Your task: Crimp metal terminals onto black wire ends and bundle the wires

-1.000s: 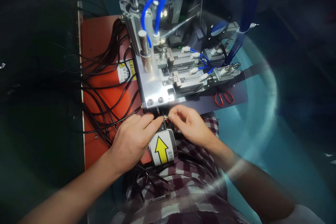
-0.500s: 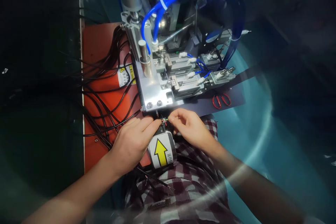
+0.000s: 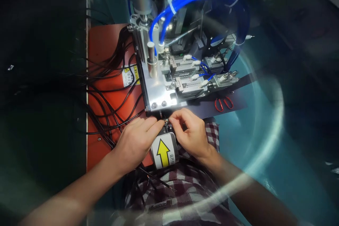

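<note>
Jointly, two hands (image 3: 137, 139) (image 3: 192, 132), fingers pressed together, pinch one tiny piece (image 3: 166, 121) near one arrow (image 3: 163, 152).

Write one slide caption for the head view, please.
Left hand and right hand nearly meet between metal plate and yellow arrow.

White label (image 3: 172, 147): yellow arrow (image 3: 163, 152), "运行"; sticker (image 3: 128, 78): "保养设备".

Left hand (image 3: 137, 140) and right hand (image 3: 194, 133) at a tiny part (image 3: 166, 121) between metal machine (image 3: 159, 91) and yellow-arrow label (image 3: 164, 152)
</note>
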A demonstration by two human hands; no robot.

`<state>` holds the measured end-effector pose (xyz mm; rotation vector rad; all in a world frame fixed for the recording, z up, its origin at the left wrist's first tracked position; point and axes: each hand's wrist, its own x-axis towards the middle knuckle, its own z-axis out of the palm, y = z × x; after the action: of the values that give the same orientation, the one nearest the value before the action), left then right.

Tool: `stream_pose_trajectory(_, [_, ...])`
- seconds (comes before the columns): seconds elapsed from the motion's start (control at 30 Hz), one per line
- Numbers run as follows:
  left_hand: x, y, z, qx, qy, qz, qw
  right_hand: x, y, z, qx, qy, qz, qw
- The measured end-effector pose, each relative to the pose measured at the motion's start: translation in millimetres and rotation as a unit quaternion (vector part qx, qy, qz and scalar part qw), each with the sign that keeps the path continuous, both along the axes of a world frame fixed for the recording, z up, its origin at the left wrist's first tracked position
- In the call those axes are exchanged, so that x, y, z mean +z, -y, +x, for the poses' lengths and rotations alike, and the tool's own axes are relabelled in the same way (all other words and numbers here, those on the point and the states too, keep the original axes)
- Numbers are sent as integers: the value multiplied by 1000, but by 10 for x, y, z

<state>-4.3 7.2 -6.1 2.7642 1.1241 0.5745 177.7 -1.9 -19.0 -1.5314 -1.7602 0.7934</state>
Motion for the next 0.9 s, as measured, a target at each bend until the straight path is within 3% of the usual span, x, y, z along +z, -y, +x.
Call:
stream_pose_trajectory(0.17, [-5, -1, -1, -4, -3, 0, 1000, -73, -11, 20, -7, -52, -72, 996])
stream_pose_trajectory(0.47, [-28, 2, -14, -8, 1, -7, 1000, -68, -8, 14, 6, -36, -64, 997])
stream_pose_trajectory(0.67, [-27, 5, -14, -3, 2, -13, 1000, -187, -20, 75, -17, -71, -138, 988])
stream_pose_trajectory(0.77, [-23, 3, -13, -7, 7, -12, 1000, -141, -24, 83, -47, -96, -141, 984])
stream_pose_trajectory(0.9, [-17, -1, -4, 0, 13, -5, 1000, 11, -36, 7, -20, -77, -108, 991])
